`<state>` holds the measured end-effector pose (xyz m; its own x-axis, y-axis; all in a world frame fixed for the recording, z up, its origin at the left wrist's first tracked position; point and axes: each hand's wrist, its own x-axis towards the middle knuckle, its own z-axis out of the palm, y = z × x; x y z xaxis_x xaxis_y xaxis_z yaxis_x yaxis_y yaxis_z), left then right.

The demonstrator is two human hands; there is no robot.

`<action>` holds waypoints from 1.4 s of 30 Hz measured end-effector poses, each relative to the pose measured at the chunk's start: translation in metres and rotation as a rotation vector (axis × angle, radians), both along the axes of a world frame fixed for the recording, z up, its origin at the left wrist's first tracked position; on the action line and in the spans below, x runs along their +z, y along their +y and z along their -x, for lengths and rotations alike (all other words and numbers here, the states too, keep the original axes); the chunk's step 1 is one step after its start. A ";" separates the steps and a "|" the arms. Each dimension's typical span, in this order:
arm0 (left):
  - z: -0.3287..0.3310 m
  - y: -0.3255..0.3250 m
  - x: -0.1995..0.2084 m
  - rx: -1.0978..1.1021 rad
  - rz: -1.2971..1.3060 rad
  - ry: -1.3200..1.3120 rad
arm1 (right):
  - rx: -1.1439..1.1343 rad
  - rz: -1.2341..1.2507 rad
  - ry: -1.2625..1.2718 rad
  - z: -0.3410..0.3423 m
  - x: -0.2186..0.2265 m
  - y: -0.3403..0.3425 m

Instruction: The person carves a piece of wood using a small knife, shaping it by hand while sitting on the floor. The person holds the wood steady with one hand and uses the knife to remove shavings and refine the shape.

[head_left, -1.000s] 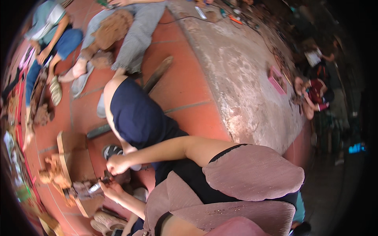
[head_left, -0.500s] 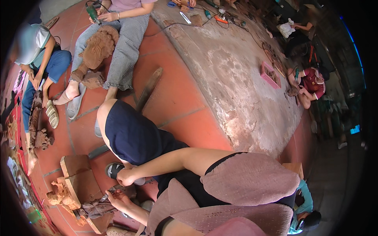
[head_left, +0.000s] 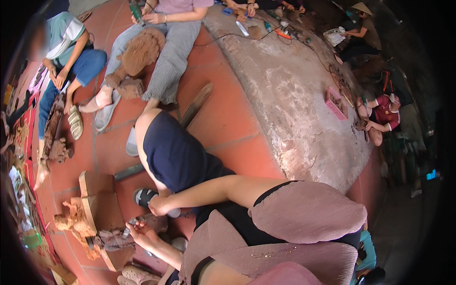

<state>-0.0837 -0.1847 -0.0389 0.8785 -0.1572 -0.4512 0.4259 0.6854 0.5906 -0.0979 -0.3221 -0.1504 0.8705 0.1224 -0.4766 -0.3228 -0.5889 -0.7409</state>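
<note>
My left hand [head_left: 141, 233] is closed in a pinch around a small silver-grey tool [head_left: 129, 228], whose exact kind I cannot make out. Its tip lies by a dark, rough carved piece [head_left: 115, 240]. Farther up, my right hand [head_left: 159, 205] is curled shut beside a dark sandal with light straps [head_left: 144, 195]; whatever it may hold is hidden. Behind the dark piece stands a brown wooden block [head_left: 102, 211]. An orange-brown wood carving [head_left: 75, 217] rests against the block's left side.
A dark wooden bar [head_left: 129, 171] lies on the red tiles. Across from me a person holds a green power tool [head_left: 136, 12] over a carved wood piece [head_left: 142, 51]. Another person sits at the left with a long carving [head_left: 54, 126]. A pink basket [head_left: 336, 103] stands on the concrete.
The whole view has shifted, with the seated people and floor appearing farther right. Both my hands stay close to the block, the left one still pinching the silver-grey tool.
</note>
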 end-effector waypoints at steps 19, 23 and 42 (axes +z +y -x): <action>0.004 0.020 -0.011 0.044 -0.135 -0.004 | -0.069 -0.146 0.071 0.003 0.032 -0.003; 0.014 -0.014 0.048 0.099 -0.242 -0.237 | 0.066 -0.029 0.073 0.003 0.004 -0.002; 0.035 -0.040 0.038 -0.387 -0.408 -0.253 | -0.366 -1.035 0.077 -0.013 0.124 -0.033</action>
<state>-0.1187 -0.2252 -0.0007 0.8799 -0.3442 -0.3275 0.4112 0.2065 0.8878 -0.0846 -0.3549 -0.0264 0.9082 0.2350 -0.3464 -0.4174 0.4463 -0.7915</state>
